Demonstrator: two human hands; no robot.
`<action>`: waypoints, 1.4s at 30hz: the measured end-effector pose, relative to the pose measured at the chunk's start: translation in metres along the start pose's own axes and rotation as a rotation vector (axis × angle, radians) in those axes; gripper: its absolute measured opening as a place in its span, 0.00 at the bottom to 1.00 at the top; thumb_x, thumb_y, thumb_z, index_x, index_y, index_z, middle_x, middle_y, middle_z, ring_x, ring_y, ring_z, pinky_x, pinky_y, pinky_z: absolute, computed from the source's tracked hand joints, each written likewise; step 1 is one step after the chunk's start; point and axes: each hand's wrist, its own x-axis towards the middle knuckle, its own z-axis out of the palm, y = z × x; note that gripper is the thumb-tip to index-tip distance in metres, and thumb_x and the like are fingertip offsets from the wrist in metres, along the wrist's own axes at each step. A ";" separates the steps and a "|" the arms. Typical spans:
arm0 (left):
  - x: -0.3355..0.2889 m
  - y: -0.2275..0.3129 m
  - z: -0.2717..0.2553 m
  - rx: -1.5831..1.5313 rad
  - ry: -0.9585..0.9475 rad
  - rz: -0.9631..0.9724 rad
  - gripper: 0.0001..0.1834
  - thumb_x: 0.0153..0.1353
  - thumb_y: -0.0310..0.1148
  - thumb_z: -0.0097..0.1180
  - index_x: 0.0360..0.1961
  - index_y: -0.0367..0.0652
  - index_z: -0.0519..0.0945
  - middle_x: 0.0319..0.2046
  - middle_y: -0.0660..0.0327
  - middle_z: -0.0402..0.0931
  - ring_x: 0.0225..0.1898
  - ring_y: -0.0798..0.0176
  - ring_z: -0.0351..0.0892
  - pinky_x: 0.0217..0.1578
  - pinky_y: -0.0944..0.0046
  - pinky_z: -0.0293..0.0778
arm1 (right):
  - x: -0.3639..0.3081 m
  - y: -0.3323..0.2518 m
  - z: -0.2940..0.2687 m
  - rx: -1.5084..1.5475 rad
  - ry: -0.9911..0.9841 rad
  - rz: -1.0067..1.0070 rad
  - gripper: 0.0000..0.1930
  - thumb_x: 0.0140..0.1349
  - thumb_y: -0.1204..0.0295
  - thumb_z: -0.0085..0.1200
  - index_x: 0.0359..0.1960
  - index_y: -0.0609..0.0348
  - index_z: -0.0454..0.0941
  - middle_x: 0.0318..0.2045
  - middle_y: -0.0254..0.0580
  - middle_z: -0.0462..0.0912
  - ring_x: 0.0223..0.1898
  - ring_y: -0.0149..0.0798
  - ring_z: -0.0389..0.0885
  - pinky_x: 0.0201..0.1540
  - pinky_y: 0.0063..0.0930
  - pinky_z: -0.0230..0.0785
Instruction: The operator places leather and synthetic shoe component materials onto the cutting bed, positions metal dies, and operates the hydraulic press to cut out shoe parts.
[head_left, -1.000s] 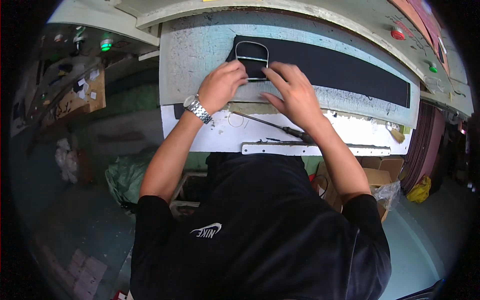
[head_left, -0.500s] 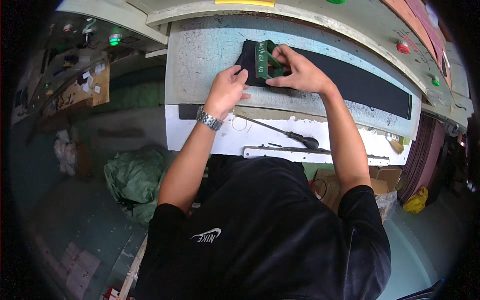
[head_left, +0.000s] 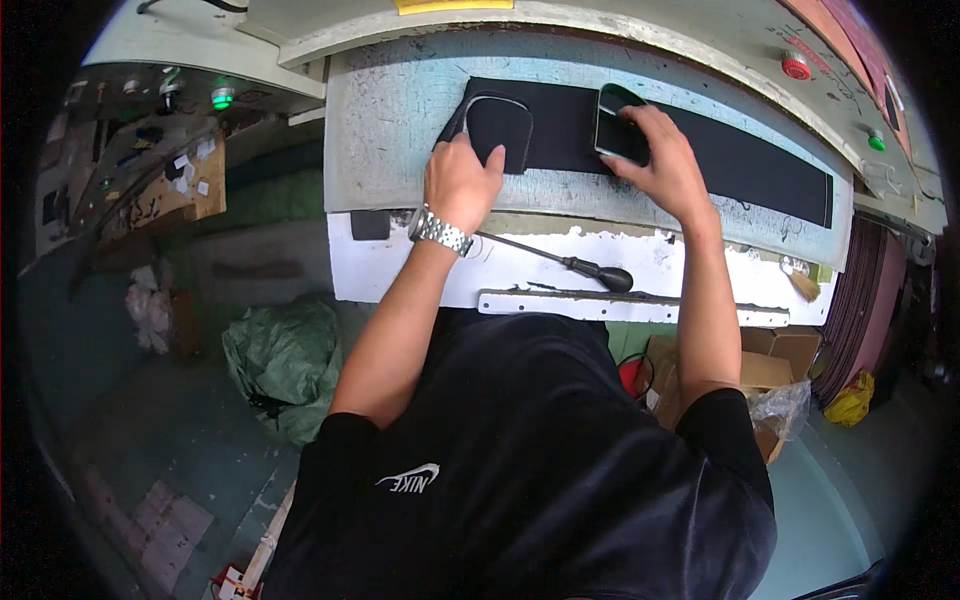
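A long strip of black sheet material (head_left: 760, 165) lies across the pale, scuffed work board. At its left end a rounded piece (head_left: 502, 135) shows a cut outline, with a thin pale gap along its top. My left hand (head_left: 460, 185), with a metal watch at the wrist, is at that end; its fingers curl at the sheet's edge beside the cut piece, and the thumb lies near the piece. A green cutting die (head_left: 598, 122), an open frame, stands on the strip to the right of the cut. My right hand (head_left: 665, 160) grips its right side between thumb and fingers.
A dark-handled awl-like tool (head_left: 600, 273) lies on the white ledge (head_left: 400, 275) in front, near a holed metal strip (head_left: 630, 307) and a small brush (head_left: 803, 284). The machine's beam (head_left: 600, 25) spans the back, with a red button (head_left: 796, 66) at right.
My right hand has lifted the green die off the left end and moved it right along the strip, uncovering the cut outline. My left hand has shifted slightly and now touches the sheet's edge.
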 end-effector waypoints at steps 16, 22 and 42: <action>-0.002 0.005 0.013 -0.969 -0.009 -0.016 0.29 0.60 0.29 0.65 0.59 0.34 0.65 0.47 0.49 0.81 0.39 0.57 0.84 0.34 0.63 0.80 | -0.015 0.011 0.030 0.000 0.133 -0.043 0.31 0.51 0.65 0.70 0.58 0.59 0.72 0.56 0.50 0.76 0.59 0.51 0.73 0.62 0.40 0.63; -0.018 -0.054 -0.015 -1.040 -0.106 -0.212 0.27 0.65 0.28 0.60 0.63 0.37 0.64 0.47 0.55 0.81 0.41 0.67 0.83 0.34 0.68 0.79 | -0.018 0.008 0.029 -0.080 0.154 -0.091 0.32 0.52 0.66 0.69 0.60 0.58 0.71 0.55 0.49 0.76 0.58 0.52 0.73 0.61 0.40 0.65; -0.032 0.008 -0.009 -0.383 0.215 0.277 0.22 0.57 0.26 0.64 0.53 0.36 0.73 0.50 0.48 0.69 0.51 0.47 0.73 0.49 0.56 0.73 | -0.031 -0.009 -0.003 -0.106 0.230 -0.148 0.32 0.51 0.63 0.69 0.59 0.56 0.72 0.59 0.49 0.72 0.61 0.51 0.71 0.58 0.42 0.66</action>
